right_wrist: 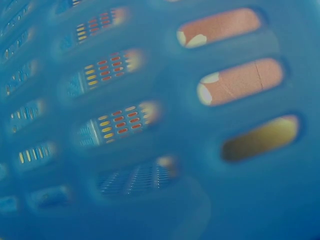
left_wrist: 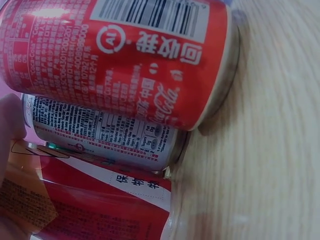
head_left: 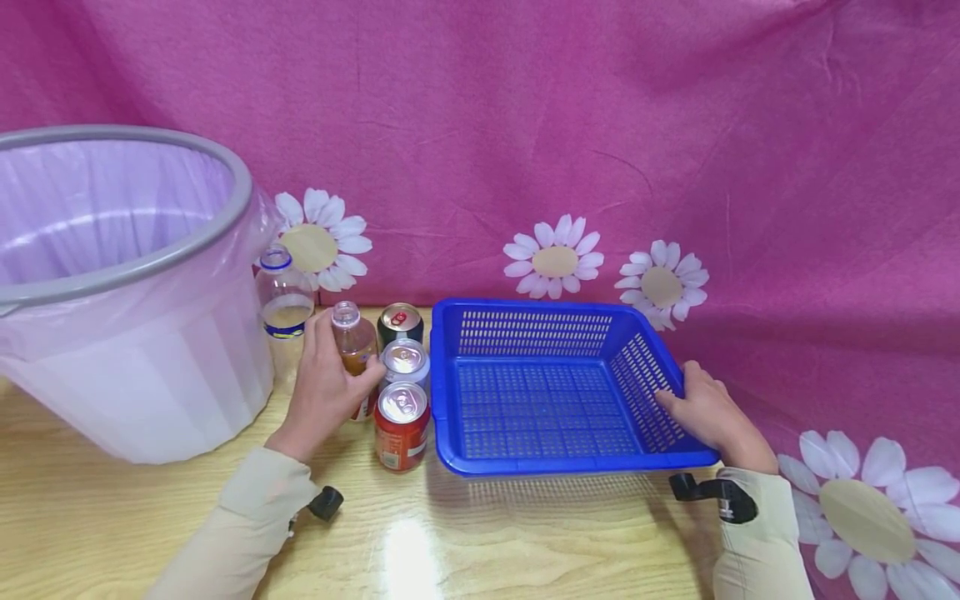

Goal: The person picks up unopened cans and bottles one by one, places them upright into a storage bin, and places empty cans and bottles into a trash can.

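My left hand [head_left: 324, 390] holds a small open-topped plastic bottle [head_left: 354, 340] of brown drink, thumb on its near right side and fingers on its left. The bottle's red label [left_wrist: 100, 210] fills the lower part of the left wrist view. Close on the right stand a red Coca-Cola can [head_left: 402, 432], a silver-topped can [head_left: 406, 360] and a dark can [head_left: 401, 322] with a red tab. My right hand [head_left: 712, 412] grips the right side of a blue plastic basket [head_left: 573, 464], thumb over the rim. Slots in its wall [right_wrist: 195, 200] fill the right wrist view.
At the left stands a large white bin [head_left: 172, 375] with a grey rim and a thin liner. A larger clear bottle [head_left: 286, 304] is between the bin and my left hand. A pink flowered cloth [head_left: 450, 150] hangs behind the wooden table [head_left: 510, 542].
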Tool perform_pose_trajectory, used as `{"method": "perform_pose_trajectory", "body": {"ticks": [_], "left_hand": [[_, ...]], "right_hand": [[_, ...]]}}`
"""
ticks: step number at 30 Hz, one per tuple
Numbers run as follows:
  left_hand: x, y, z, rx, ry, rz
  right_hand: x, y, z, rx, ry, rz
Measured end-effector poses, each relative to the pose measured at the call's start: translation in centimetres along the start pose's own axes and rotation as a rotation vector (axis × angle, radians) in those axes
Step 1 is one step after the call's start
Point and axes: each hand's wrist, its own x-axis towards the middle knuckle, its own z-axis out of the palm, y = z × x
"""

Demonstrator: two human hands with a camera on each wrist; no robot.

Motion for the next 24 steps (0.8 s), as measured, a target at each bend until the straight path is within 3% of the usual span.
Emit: {"method": "perform_pose_trajectory", "body": {"ticks": [7,16,24], "left_hand": [[-0.08,0.14,-0.09,-0.015,0.006,-0.024],[-0.12,0.14,0.5,-0.044,0.065,-0.03],[-0.04,0.2,0.3,-0.033,0.057,-0.025]], "right_hand": [[0.13,0.13,0.01,-0.016,0.001,-0.005],[0.1,0.24,-0.12,-0.028,-0.004,-0.008],[0.19,0.42,0.05,-0.032,0.0,-0.01]]}}
